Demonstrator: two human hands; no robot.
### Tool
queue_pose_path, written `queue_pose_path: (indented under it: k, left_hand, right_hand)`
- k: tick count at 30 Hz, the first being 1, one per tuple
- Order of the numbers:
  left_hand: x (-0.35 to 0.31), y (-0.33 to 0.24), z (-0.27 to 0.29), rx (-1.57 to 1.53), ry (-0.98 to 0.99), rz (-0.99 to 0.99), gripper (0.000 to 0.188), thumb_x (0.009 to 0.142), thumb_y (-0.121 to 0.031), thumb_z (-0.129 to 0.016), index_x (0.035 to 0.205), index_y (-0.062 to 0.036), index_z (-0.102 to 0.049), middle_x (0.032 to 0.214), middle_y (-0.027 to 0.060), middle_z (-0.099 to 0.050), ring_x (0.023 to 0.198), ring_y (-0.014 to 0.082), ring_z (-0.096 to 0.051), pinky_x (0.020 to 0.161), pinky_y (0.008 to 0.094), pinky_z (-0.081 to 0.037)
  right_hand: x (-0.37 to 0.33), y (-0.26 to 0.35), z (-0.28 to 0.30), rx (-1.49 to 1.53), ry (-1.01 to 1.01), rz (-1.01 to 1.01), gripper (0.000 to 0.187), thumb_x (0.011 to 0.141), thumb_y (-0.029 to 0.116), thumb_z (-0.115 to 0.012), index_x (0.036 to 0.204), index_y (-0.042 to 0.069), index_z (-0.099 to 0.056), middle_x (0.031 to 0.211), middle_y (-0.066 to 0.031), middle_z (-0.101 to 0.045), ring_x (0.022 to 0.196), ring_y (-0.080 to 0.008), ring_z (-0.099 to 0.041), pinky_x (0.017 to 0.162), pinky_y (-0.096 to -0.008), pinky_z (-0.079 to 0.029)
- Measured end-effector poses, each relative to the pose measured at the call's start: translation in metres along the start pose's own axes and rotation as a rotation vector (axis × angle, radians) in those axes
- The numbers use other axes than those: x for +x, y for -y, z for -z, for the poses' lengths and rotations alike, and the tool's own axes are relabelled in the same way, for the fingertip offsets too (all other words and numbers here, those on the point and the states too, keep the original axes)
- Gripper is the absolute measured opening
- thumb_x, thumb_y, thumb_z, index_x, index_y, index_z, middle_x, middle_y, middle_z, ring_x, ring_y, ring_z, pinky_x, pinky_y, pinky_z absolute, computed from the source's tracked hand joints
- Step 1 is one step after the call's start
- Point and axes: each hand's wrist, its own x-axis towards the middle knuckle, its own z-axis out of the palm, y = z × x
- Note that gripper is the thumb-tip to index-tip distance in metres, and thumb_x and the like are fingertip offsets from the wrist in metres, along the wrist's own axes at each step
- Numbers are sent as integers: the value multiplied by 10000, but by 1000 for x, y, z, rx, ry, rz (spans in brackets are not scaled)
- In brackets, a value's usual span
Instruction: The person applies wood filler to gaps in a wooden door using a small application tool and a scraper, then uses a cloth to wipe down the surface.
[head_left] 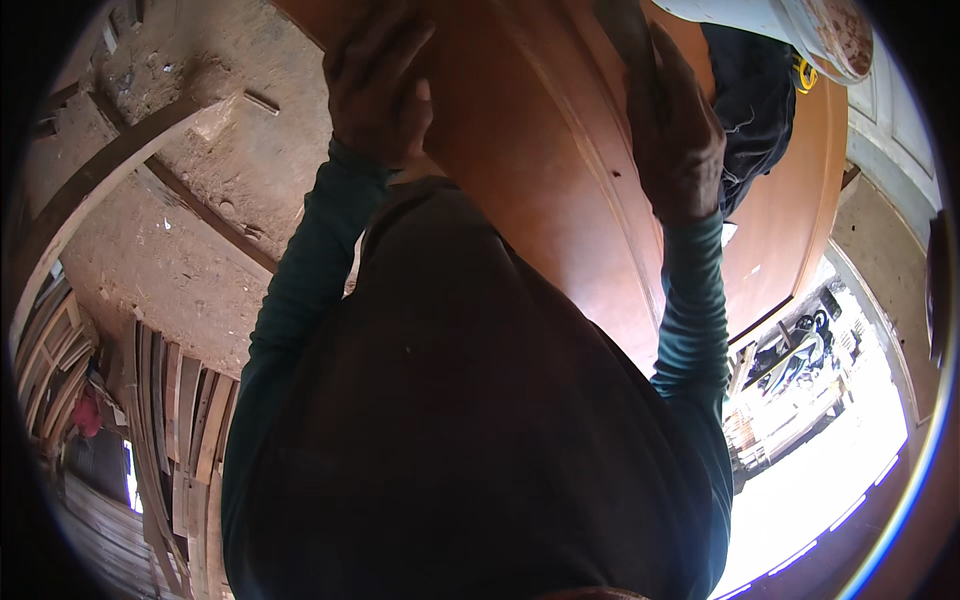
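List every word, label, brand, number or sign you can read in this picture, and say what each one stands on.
None: no text can be read here.
Reddish-brown panel: small marks, no readable letters.
White container: no readable label.
Small yellow object: too small to tell whether it bears any print.
Clutter at the right: too small and glaring to read.
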Motion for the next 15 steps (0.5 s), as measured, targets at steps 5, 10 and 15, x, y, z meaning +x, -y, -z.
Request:
queue_pose_path:
  k: [5,10,15]
  left_hand:
    - [4,-4,0,-26,-48,-50,465,1019,-348,-433,1300,-55,-660,1417,145,-558,1333,339,-466,1121,450,-336]
    - [6,-7,3,-24,-22,-57,475,1019,-344,-430,1302,-32,-650,1422,154,-547,1332,344,-463,1125,446,-341]
    - [5,-7,0,-46,-45,-73,469,1018,-338,-432,1305,-35,-646,1424,159,-543,1331,350,-462,1131,460,-335]
  right_hand:
    - [-73,11,14,175,204,-354,179,948,84,-644,1124,85,-615,978,-131,-664,814,-364,-693,691,-446,-555]
    - [-88,15,9,49,305,-258,359,874,-32,-536,1202,96,-606,1048,-140,-635,905,-363,-662,724,-454,-526]
    - [-83,10,3,110,330,-239,307,919,-4,-588,1210,82,-632,1109,-143,-649,949,-355,-673,757,-427,-553]
